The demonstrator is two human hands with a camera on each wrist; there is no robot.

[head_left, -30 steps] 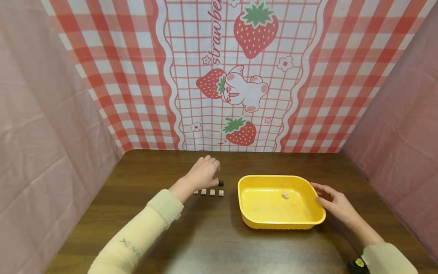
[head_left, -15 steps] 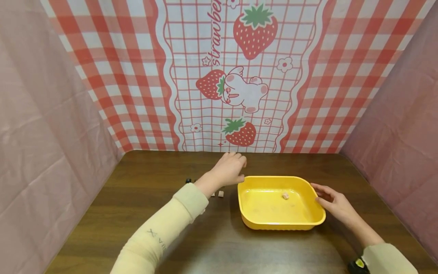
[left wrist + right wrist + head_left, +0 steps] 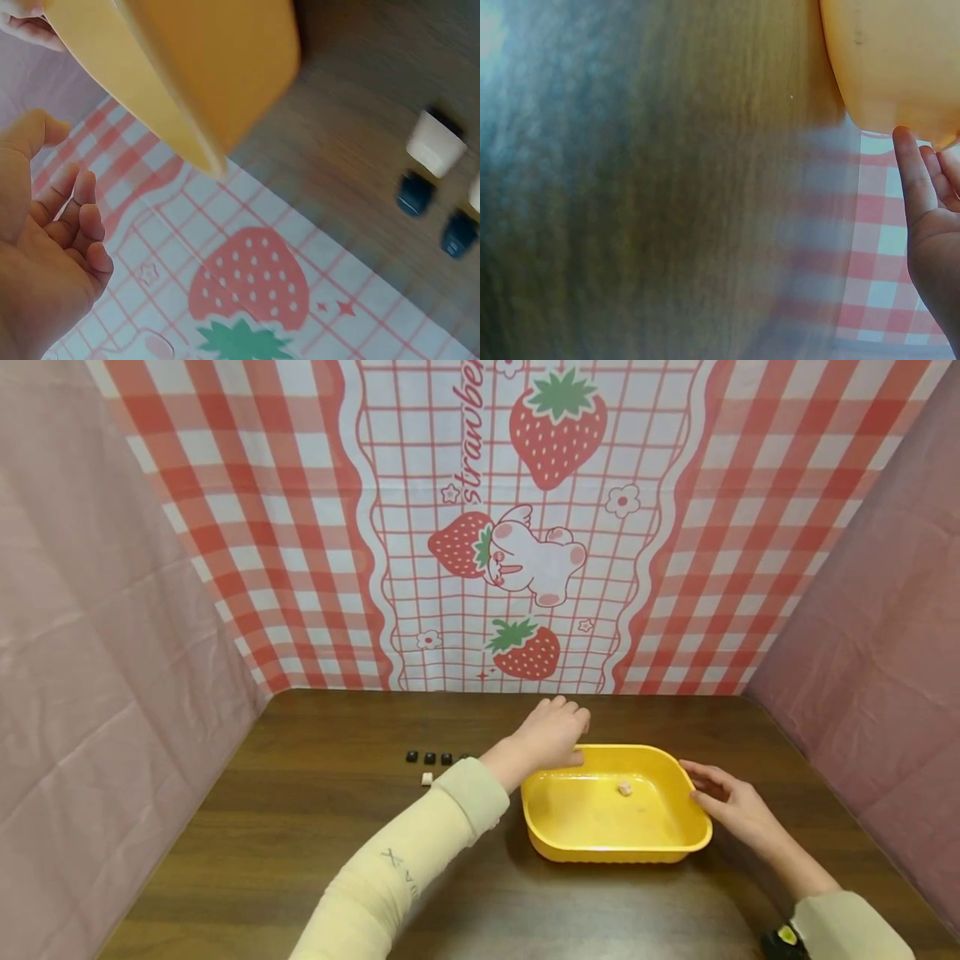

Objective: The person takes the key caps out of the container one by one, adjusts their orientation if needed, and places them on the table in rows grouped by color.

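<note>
In the head view, my left hand (image 3: pixel 550 735) hovers over the back left rim of a yellow plastic basin (image 3: pixel 577 853). The left wrist view has its fingers (image 3: pixel 56 217) loosely bent, with the thumb apart and nothing visible between them. A single pinkish-beige keycap (image 3: pixel 625 788) lies inside the basin. My right hand (image 3: pixel 738 810) touches the basin's right side with extended fingers (image 3: pixel 911 169). Left of the basin are black keycaps (image 3: pixel 430 758) in a row. A beige keycap (image 3: pixel 427 779) sits in front of them; my left sleeve hides the others.
The brown wooden table (image 3: pixel 247 860) holds everything. A red-and-white strawberry cloth (image 3: pixel 525 552) hangs along its back edge. Pink cloth (image 3: pixel 112 652) hangs on both sides. A dark object (image 3: pixel 783 941) is at the right wrist.
My left hand has moved right, from above the keycaps to over the basin's back left rim. More black keycaps have come into sight behind it. My right hand and the basin have stayed put.
</note>
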